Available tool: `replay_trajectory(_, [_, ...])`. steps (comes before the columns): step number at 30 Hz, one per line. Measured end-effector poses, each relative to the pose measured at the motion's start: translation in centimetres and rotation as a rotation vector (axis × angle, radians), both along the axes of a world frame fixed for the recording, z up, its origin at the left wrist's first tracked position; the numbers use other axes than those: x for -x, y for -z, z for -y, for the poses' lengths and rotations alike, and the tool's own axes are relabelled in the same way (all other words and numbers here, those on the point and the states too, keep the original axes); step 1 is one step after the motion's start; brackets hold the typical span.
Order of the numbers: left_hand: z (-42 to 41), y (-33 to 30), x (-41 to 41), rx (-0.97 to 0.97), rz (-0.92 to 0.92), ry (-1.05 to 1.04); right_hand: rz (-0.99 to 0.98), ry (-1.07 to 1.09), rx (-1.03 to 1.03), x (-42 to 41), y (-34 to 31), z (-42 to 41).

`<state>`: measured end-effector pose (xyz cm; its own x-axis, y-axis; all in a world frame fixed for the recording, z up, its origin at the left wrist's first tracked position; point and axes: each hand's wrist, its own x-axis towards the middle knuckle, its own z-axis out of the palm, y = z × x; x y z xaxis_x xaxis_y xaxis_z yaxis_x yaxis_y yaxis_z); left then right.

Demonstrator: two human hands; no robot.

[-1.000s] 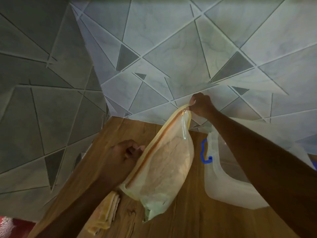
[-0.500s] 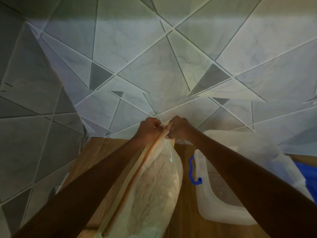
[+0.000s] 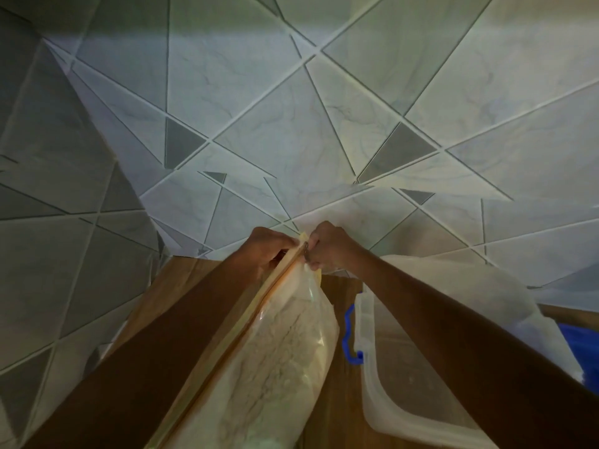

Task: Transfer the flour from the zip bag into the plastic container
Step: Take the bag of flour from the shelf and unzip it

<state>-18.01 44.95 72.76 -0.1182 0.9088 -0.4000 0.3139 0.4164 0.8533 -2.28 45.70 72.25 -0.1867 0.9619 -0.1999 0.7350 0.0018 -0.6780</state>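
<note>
A clear zip bag (image 3: 275,358) full of pale flour stands upright on the wooden table (image 3: 337,400), its yellow-orange zip strip running along the top edge. My left hand (image 3: 267,246) pinches the far end of the zip strip from the left side. My right hand (image 3: 330,246) pinches the same end from the right, fingers on what looks like the slider. Right of the bag sits a translucent plastic container (image 3: 398,377) with a blue latch (image 3: 350,338); my right forearm crosses over it.
A tiled wall (image 3: 291,124) with a triangle pattern rises just behind the table and wraps around on the left. Something blue (image 3: 580,345) shows past the container at the right edge.
One second ago my left hand held the bag's near side; it has since moved up to the far end of the zip, beside my right hand. The view has come closer over the bag.
</note>
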Motion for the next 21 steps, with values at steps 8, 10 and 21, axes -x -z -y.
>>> replay_trajectory(8, [0.9, -0.6, -0.1, -0.059, 0.039, 0.028, -0.064, 0.040, -0.017, 0.2, -0.6, 1.4])
replay_trajectory(10, [1.0, -0.5, 0.1, -0.069, 0.041, 0.028, -0.065, 0.029, -0.015, 0.4, -0.8, 1.7])
replay_trajectory(21, [0.8, 0.2, -0.2, -0.142, 0.068, 0.034, 0.035, 0.018, -0.053, 1.4, 0.5, 1.4])
